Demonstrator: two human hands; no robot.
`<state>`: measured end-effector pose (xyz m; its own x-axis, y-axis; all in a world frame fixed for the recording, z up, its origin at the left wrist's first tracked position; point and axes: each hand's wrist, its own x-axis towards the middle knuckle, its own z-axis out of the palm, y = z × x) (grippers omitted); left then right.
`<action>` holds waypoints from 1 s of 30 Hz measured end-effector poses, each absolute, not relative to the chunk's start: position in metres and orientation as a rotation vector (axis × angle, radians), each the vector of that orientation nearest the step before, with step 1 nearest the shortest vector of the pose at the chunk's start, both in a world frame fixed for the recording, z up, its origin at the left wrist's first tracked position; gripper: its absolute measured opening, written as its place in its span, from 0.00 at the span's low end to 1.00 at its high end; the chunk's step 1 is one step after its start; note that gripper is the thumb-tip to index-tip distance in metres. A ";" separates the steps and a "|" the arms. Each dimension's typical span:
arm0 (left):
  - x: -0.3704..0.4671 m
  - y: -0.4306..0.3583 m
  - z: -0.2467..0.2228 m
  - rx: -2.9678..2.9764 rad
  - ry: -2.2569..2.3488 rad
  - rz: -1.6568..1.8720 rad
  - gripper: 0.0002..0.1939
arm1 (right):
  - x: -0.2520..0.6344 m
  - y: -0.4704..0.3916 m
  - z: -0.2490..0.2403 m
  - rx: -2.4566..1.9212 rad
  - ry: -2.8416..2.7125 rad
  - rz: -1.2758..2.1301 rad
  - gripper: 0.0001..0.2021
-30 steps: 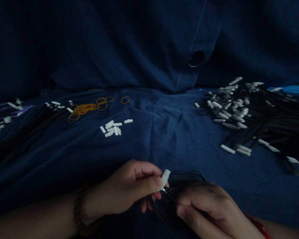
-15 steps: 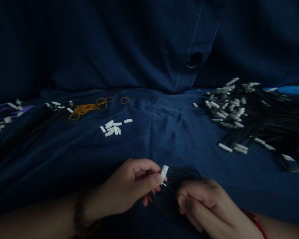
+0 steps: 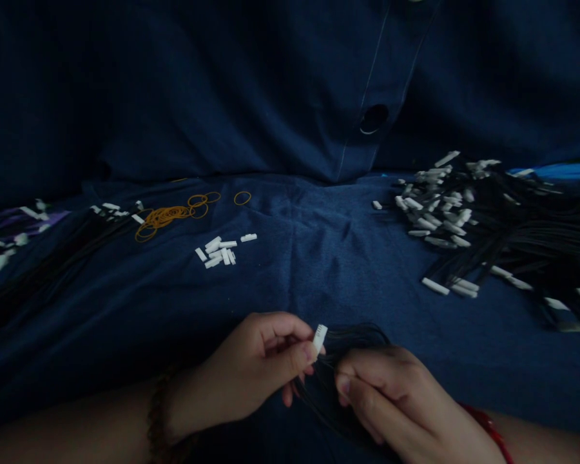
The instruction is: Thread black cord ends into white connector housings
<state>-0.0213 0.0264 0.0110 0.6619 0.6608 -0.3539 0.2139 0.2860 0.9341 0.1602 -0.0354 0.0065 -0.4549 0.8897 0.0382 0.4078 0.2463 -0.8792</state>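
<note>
A small white connector (image 3: 320,338) is pinched between the thumb and fingers of my left hand (image 3: 251,374), near the bottom centre. Thin black wires (image 3: 357,332) loop from beside it over toward the right. My right hand (image 3: 391,393) is closed just right of the connector, thumb against forefinger. A dark wire appears to run from its pinch toward the connector, though the dim light blurs it. The two hands do not touch.
Loose white connectors (image 3: 221,251) lie on the blue cloth (image 3: 319,258). Orange rubber bands (image 3: 169,216) sit behind them. Black wires with white ends (image 3: 435,206) are heaped at right; another wire bundle (image 3: 58,258) lies at left. Blue fabric hangs behind.
My right hand has shifted slightly left, nearer the connector. The shiny tip seen below the connector before no longer shows. The view has moved a little.
</note>
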 end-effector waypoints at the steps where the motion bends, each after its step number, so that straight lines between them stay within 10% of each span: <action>1: -0.021 0.026 0.011 1.276 0.841 0.351 0.09 | 0.160 -0.035 0.006 -1.183 -1.978 1.150 0.15; 30: -0.017 0.020 0.010 1.401 0.886 0.334 0.08 | 0.154 -0.035 0.004 -1.180 -2.004 0.990 0.13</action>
